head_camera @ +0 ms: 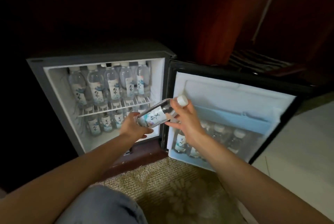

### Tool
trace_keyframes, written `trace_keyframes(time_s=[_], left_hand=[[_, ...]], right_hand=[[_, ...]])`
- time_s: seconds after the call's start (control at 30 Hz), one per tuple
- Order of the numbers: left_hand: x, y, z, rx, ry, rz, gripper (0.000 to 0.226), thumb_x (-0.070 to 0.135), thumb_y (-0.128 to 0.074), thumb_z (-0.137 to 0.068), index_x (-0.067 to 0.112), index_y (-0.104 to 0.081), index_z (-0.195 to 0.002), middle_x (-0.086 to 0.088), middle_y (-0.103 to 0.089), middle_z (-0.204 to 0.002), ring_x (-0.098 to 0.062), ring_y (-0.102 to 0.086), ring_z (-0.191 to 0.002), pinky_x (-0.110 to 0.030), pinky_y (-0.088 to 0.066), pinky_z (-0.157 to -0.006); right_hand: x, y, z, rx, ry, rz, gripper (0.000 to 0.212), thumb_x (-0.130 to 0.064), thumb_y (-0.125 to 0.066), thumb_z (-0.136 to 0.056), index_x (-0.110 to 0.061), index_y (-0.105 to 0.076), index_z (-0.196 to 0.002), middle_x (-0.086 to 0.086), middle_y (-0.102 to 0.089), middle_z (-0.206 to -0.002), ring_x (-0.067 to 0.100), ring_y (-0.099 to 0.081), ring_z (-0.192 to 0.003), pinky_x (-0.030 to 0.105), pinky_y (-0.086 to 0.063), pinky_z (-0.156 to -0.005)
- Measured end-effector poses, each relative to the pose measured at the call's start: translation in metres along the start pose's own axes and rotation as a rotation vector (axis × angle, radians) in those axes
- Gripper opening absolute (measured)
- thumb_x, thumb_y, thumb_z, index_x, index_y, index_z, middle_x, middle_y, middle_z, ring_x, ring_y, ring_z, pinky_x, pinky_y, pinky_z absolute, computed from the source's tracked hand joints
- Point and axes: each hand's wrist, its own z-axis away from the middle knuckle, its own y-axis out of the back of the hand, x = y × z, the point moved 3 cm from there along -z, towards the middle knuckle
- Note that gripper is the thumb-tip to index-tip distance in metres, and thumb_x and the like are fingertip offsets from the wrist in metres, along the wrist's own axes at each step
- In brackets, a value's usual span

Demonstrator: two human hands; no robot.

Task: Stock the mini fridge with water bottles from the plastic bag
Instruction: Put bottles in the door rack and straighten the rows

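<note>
Clear plastic water bottle (157,115) with white cap and blue-printed label, tilted in mid-air just in front of open grey mini fridge (101,57), cap toward fridge's swung-out door (235,93). Clamped at both ends: left hand (134,127) round the base, right hand (184,120) round the neck below the cap. Matching bottles (110,84) upright on fridge's white wire shelf (115,109), beneath it, and in door's lower rack.

A mini fridge (42,82) stands on the carpet (171,184), its door (235,93) open to the right. Bottles (113,86) stand on the wire shelf (101,111), further bottles (106,123) beneath it, and perhaps four pocket bottles (219,132) in the door. A tilted bottle (155,115) is held before the opening.
</note>
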Motion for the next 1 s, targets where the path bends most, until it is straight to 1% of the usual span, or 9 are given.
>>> trace_keyframes(time_s=[0.2,0.3,0.37,0.43,0.57,0.67,0.73,0.83,1.0], left_hand=[[0.065,-0.022,0.048,-0.024,-0.181,-0.013,0.072,-0.003,-0.078,-0.07,0.014,-0.044,-0.13,0.002,-0.052,-0.088,-0.014,-0.06,-0.072,-0.026,-0.057,-0.056],[0.096,-0.046,0.056,0.044,-0.29,-0.023,0.073,0.007,-0.081,-0.071,0.021,-0.044,-0.133,-0.003,-0.055,-0.113,-0.024,-0.062,-0.09,-0.041,-0.058,-0.076],[0.111,-0.064,0.053,0.066,-0.356,-0.037,0.071,0.013,-0.08,-0.074,0.023,-0.043,-0.134,-0.003,-0.052,-0.129,-0.025,-0.059,-0.105,-0.038,-0.054,-0.085],[0.121,-0.08,0.049,0.047,-0.396,-0.039,0.068,0.016,-0.078,-0.076,0.024,-0.044,-0.134,-0.002,-0.05,-0.132,-0.02,-0.054,-0.107,-0.03,-0.05,-0.083],[0.126,-0.102,0.042,0.012,-0.402,-0.091,0.063,0.022,-0.077,-0.078,0.025,-0.047,-0.134,-0.003,-0.052,-0.132,-0.02,-0.053,-0.113,-0.028,-0.048,-0.085],[0.127,-0.108,0.039,0.046,-0.457,-0.138,0.053,0.029,-0.075,-0.079,0.024,-0.055,-0.128,-0.001,-0.055,-0.129,-0.019,-0.054,-0.114,-0.027,-0.049,-0.086],[0.127,-0.109,0.037,0.053,-0.491,-0.192,0.048,0.031,-0.071,-0.083,0.025,-0.055,-0.128,-0.001,-0.055,-0.129,-0.019,-0.055,-0.113,-0.028,-0.048,-0.084],[0.121,-0.11,0.034,-0.004,-0.518,-0.331,0.054,0.035,-0.063,-0.089,0.029,-0.042,-0.138,-0.004,-0.053,-0.132,-0.022,-0.054,-0.115,-0.03,-0.047,-0.082],[0.116,-0.116,0.035,0.012,-0.545,-0.459,0.061,0.042,-0.053,-0.093,0.033,-0.024,-0.146,-0.008,-0.05,-0.136,-0.026,-0.056,-0.114,-0.029,-0.046,-0.077]], right_hand=[[-0.042,0.054,0.038,0.11,0.073,-0.134,0.039,-0.021,-0.06,-0.093,-0.012,-0.043,-0.126,0.012,-0.059,-0.123,0.031,-0.067,-0.1,0.043,-0.059,-0.08],[-0.06,0.081,0.041,0.213,0.106,-0.137,0.043,-0.027,-0.058,-0.093,-0.007,-0.044,-0.128,0.013,-0.062,-0.122,0.022,-0.067,-0.096,0.033,-0.059,-0.077],[-0.069,0.098,0.038,0.271,0.093,-0.072,0.047,-0.036,-0.054,-0.094,-0.006,-0.046,-0.129,0.013,-0.062,-0.123,0.02,-0.066,-0.095,0.025,-0.06,-0.067],[-0.072,0.115,0.034,0.33,0.035,-0.015,0.048,-0.044,-0.049,-0.095,-0.008,-0.046,-0.127,0.01,-0.06,-0.119,0.019,-0.067,-0.089,0.022,-0.057,-0.054],[-0.07,0.144,0.031,0.421,-0.005,0.343,0.049,-0.056,-0.034,-0.096,-0.014,-0.05,-0.115,0.0,-0.059,-0.099,0.014,-0.065,-0.067,0.025,-0.053,-0.051],[-0.064,0.162,0.026,0.474,0.054,0.688,0.058,-0.058,-0.026,-0.097,-0.01,-0.057,-0.102,0.002,-0.06,-0.082,0.021,-0.065,-0.065,0.042,-0.057,-0.067],[-0.063,0.168,0.021,0.551,0.101,0.845,0.072,-0.068,-0.021,-0.091,-0.008,-0.058,-0.1,0.013,-0.064,-0.091,0.028,-0.067,-0.072,0.05,-0.056,-0.075],[-0.057,0.175,0.014,0.602,0.123,0.943,0.064,-0.067,-0.023,-0.09,-0.018,-0.047,-0.123,0.013,-0.053,-0.121,0.031,-0.066,-0.081,0.05,-0.057,-0.072],[-0.056,0.179,0.02,0.674,0.211,0.849,0.042,-0.059,-0.04,-0.092,-0.021,-0.046,-0.111,0.004,-0.057,-0.107,0.025,-0.066,-0.077,0.046,-0.058,-0.067]])
